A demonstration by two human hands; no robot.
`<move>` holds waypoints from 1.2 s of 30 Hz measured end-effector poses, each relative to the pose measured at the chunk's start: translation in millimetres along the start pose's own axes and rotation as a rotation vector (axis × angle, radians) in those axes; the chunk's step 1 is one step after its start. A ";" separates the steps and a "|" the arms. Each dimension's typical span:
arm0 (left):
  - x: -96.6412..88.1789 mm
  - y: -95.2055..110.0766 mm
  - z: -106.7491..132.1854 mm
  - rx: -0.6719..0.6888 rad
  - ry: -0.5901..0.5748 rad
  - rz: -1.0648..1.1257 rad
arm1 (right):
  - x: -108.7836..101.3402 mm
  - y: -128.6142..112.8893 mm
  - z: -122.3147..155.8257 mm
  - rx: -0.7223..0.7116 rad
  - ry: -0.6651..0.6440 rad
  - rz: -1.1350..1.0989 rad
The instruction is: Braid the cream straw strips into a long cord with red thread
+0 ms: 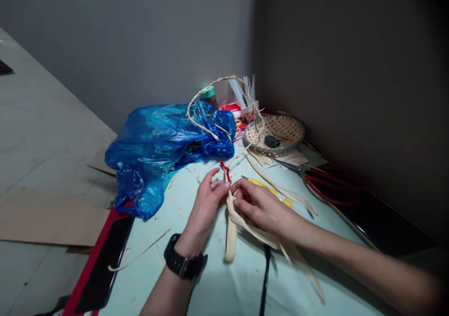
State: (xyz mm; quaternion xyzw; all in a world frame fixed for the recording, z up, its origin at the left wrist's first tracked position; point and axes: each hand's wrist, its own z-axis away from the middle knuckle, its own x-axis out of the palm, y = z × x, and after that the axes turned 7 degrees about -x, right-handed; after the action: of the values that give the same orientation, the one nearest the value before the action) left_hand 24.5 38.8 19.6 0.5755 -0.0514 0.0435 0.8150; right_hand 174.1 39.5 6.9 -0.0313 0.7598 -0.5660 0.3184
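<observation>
My left hand point(209, 196), with a black watch at the wrist, pinches a piece of pale dried husk cord near a red tie point(225, 171). Right beside it, my right hand point(257, 202) has thumb and fingers closed on pale dried husk strips point(229, 236), which hang down toward me and trail under the forearm. From the fingers a thin twisted husk cord point(194, 101) runs up and curves in a large loop over the back of the table. The exact spot where the fingertips meet is partly hidden.
A blue plastic bag point(150, 143) lies left on the pale green table point(210, 288). Behind are a woven basket point(284, 131) with a dark thread spool point(271, 141) and a cup point(250, 112) of sticks. Red-handled scissors point(312, 180) and a yellow-handled tool point(268, 187) lie right.
</observation>
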 end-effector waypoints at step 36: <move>-11.8 -4.9 37.9 -0.147 -0.049 -0.182 | -4.6 -15.4 6.4 0.070 -0.138 0.132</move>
State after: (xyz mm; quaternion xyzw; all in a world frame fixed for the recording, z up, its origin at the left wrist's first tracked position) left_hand 12.2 1.3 26.1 0.5174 -0.0217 -0.0486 0.8541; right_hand 176.3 30.6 21.5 -0.0088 0.7163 -0.5664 0.4075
